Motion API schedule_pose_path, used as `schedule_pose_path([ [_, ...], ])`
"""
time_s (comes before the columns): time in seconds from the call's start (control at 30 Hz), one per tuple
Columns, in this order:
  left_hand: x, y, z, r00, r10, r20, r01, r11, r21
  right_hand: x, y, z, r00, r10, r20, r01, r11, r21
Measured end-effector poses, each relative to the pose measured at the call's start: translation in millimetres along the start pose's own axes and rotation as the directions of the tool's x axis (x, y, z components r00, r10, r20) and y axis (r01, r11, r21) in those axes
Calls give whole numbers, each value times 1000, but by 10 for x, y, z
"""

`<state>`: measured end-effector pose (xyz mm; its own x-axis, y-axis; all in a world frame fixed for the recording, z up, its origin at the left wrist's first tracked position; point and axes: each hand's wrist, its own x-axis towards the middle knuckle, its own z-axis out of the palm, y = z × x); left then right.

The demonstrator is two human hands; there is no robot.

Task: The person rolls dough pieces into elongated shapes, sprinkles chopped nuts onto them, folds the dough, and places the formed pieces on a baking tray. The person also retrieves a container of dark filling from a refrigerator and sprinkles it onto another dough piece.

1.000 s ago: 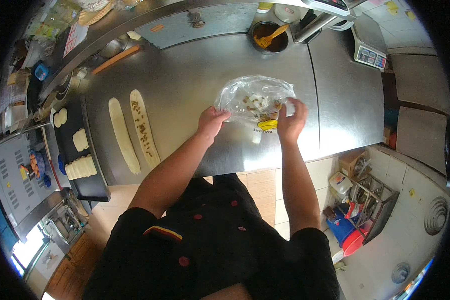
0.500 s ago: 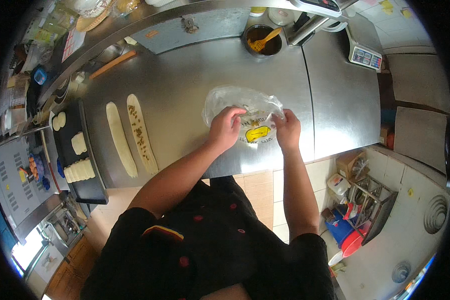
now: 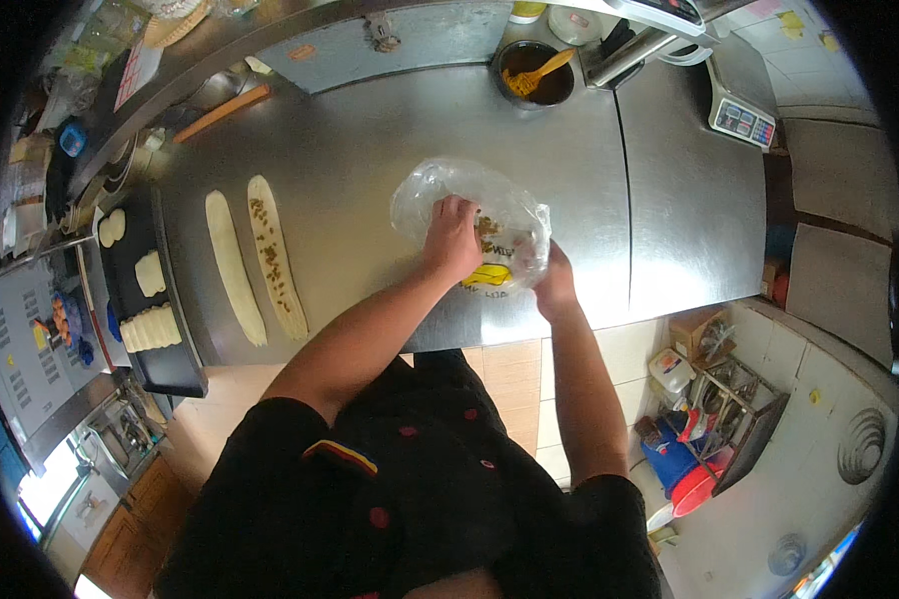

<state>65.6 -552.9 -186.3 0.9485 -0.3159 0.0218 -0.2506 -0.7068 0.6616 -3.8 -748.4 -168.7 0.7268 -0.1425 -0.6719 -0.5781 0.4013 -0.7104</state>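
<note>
Farthest left of a clear, yellow-printed plastic bag (image 3: 509, 212), shows a black rectangular tray (image 3: 138, 222) bearing pale dough pieces (image 3: 152, 327). Nearer the bag, shows a long, plain, pale dough strip (image 3: 235, 270), then a long pale strip dotted with brown bits (image 3: 278, 262). Over the bag's left part, bends the left hand (image 3: 454, 240), fingers narrow; cannot tell whether inside or holding anything. Has the bag between both hands, with loose brown pieces (image 3: 486, 230) visible through the film. Beyond the bag, shows a dark round bowl (image 3: 544, 104) with an orange-yellow utensil (image 3: 544, 70). At the bag's right edge, holds the film with the right hand (image 3: 554, 278), fingers mostly hidden.
</note>
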Motion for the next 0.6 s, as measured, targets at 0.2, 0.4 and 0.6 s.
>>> schedule_pose_path([
  [0.2,-9,-83,-44,998,-5,61,8,999,-53,302,41,-68,989,56,-137,-72,991,-114],
  [0.4,-43,-162,-76,981,7,195,30,983,-184,524,-556,248,980,162,116,-128,959,-253],
  [0.6,-105,-95,-146,979,151,136,-128,979,-161,662,-376,373,950,114,292,58,851,-523],
])
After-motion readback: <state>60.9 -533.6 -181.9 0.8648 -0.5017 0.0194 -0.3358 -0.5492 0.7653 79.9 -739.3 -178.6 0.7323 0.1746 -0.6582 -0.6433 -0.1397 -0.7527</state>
